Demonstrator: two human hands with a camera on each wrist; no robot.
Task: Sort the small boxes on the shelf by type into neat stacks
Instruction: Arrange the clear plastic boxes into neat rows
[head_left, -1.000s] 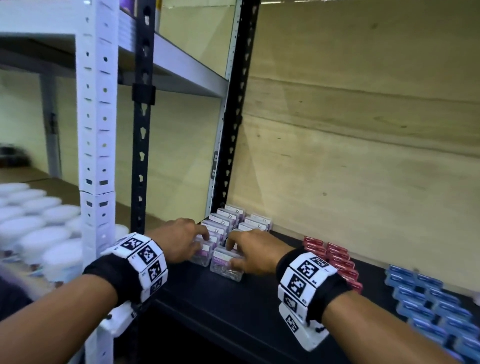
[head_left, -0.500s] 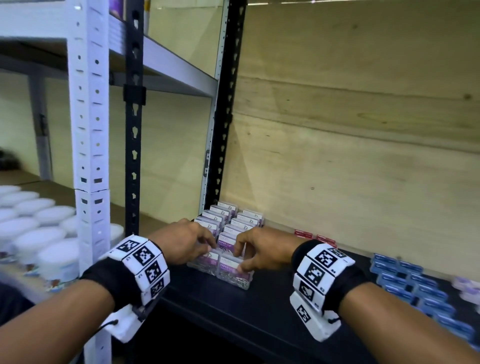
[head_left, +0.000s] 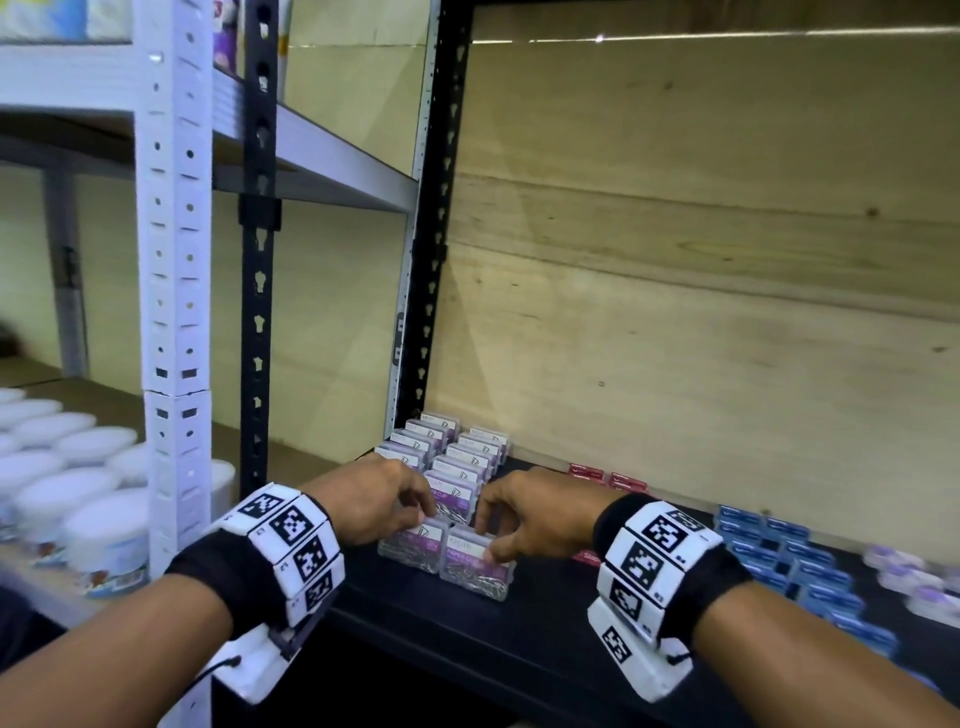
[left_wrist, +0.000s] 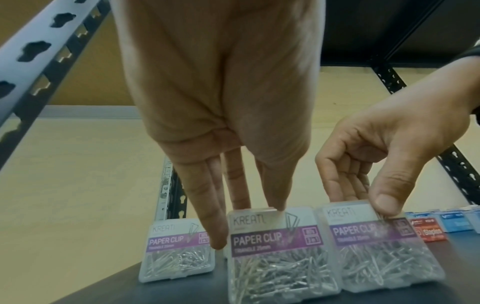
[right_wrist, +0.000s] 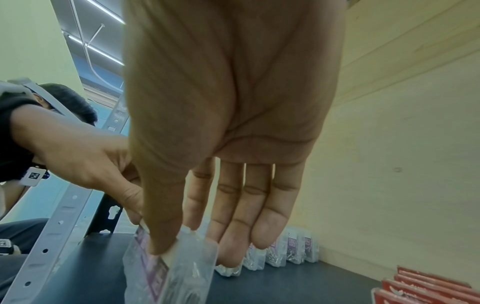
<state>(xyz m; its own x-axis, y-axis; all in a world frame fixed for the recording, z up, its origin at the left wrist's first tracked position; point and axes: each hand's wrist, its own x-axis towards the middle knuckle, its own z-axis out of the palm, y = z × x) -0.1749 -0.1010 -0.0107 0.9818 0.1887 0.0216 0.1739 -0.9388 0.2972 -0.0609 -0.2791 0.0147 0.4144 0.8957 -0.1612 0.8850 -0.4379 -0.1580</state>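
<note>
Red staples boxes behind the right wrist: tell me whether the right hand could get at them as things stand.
Probably yes. The red staples boxes sit uncovered on the black shelf, just past the right hand. That hand pinches a paper clip box, so it would likely need to release it first.

Both forearms reach toward 12 o'clock; left hand (head_left: 371, 501) and right hand (head_left: 530, 514) each pinch, fingers pointing down.

Paper clip boxes (head_left: 451, 470): clear plastic, purple labels, standing upright in two rows at the left rear of the black shelf (head_left: 519, 639); front pair (left_wrist: 330, 253) side by side.
Red staple boxes (head_left: 608, 478): right of the paper clip boxes.
Blue boxes (head_left: 789, 556): further right, in rows.
</note>
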